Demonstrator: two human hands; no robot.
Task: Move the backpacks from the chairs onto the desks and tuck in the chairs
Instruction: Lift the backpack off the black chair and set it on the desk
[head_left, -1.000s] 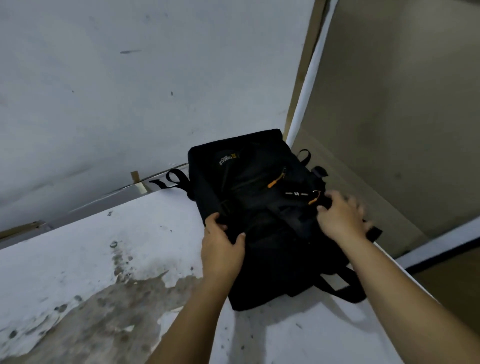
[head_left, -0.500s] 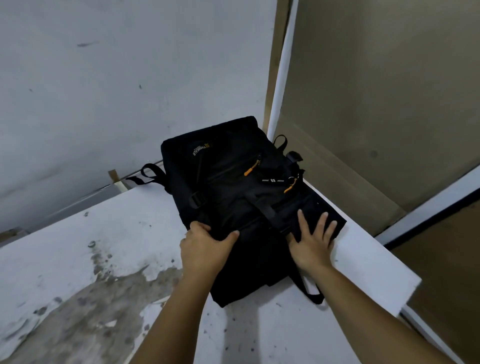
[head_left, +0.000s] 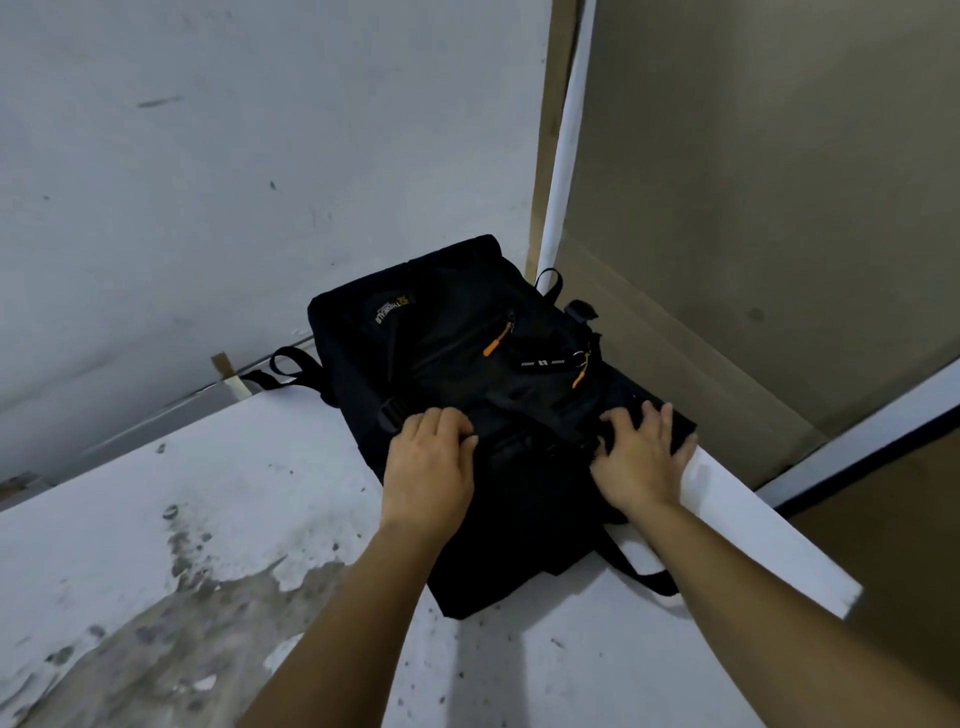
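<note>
Lying flat at the far right corner of the white tabletop (head_left: 208, 493), black backpack (head_left: 483, 415), front face up, top end against the grey wall (head_left: 234, 182) and right side close to the white post (head_left: 563, 156) at the corner. Overhanging the right edge slightly near the right hand. Orange zipper pulls (head_left: 496, 340) showing on the front pocket, a second one lower right beside a small white-marked strap. One looped strap (head_left: 288, 364) trailing out on the left toward the back edge, another black strap (head_left: 644, 577) curling out from the near end onto bare white surface.

Resting on the pack's left-middle, left hand (head_left: 428, 467), fingers (head_left: 447, 423) bent over a buckle strap, thumb tucked alongside; pressing or gripping, cannot tell which. Spread flat on the right-middle, right hand (head_left: 641, 457), fingers straight and splayed, palm down on the fabric at the right edge of the tabletop.

Worn, with a large grey-brown patch of peeled paint (head_left: 156, 649) toward the near left corner and scattered dark specks around it. Beyond the right edge, tan panel (head_left: 753, 208) standing upright, with a white-and-dark trim strip running diagonally below it.
</note>
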